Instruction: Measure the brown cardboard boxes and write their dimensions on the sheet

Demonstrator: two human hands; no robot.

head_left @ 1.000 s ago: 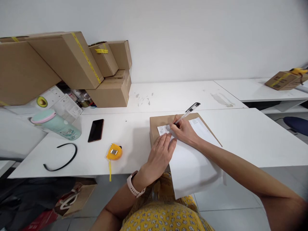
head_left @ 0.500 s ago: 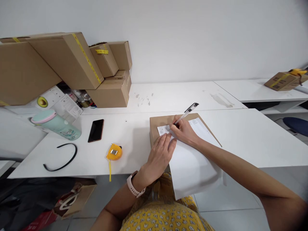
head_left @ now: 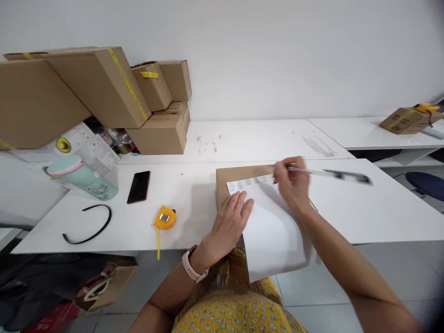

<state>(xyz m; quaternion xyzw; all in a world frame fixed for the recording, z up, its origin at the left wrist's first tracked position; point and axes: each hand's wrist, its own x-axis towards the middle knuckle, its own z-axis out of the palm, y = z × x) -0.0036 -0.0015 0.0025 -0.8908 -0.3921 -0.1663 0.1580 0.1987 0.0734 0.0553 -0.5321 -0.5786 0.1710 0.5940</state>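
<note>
A white sheet of paper (head_left: 267,226) with rows of handwriting along its top lies over a cardboard box (head_left: 239,174) and hangs past the table's front edge. My left hand (head_left: 231,217) rests flat on the sheet's left side, fingers stretched out, holding nothing. Above the sheet's upper right part is my right hand (head_left: 293,185), blurred, with its fingers closed around a pen (head_left: 333,174). The pen lies nearly level and points to the right, its dark end smeared by motion.
Left of the box lie a yellow tape measure (head_left: 165,218), a phone (head_left: 138,187) and a black headband (head_left: 104,226). A mint bottle (head_left: 85,178) lies farther left, before stacked cardboard boxes (head_left: 156,134). Another taped box (head_left: 405,120) sits at far right.
My right hand has moved right and lifted off the writing, and the pen has swung from upright-slanted to nearly level. My left hand has stayed on the sheet.
</note>
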